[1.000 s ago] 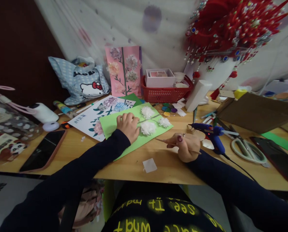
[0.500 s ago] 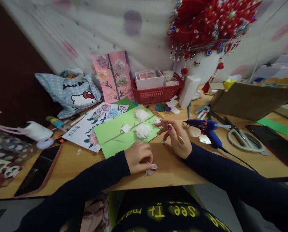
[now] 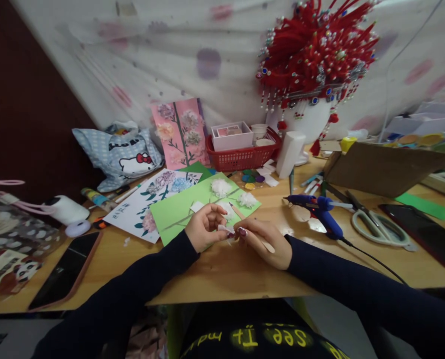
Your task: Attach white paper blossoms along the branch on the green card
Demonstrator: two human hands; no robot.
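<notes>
Over the lower edge of the light green card (image 3: pixel 173 210), my left hand (image 3: pixel 207 228) pinches a small piece of white paper (image 3: pixel 225 229). Close against it, my right hand (image 3: pixel 266 243) is closed around a thin wooden stick (image 3: pixel 266 245), its fingertips meeting the paper. White fluffy flowers (image 3: pixel 221 187) sit on the card along drawn grey branches; one is partly hidden behind my left fingers. A blue glue gun (image 3: pixel 317 207) lies to the right of my hands.
Scissors (image 3: pixel 379 227) and a dark phone (image 3: pixel 424 229) lie at the right. A red basket (image 3: pixel 240 157) stands behind the card, beside a pink flower picture (image 3: pixel 181 133). Another phone (image 3: pixel 65 269) is at the left.
My hands have come together over the desk near the card. The white paper has been raised from near the desk's front edge. The view has tilted up slightly.
</notes>
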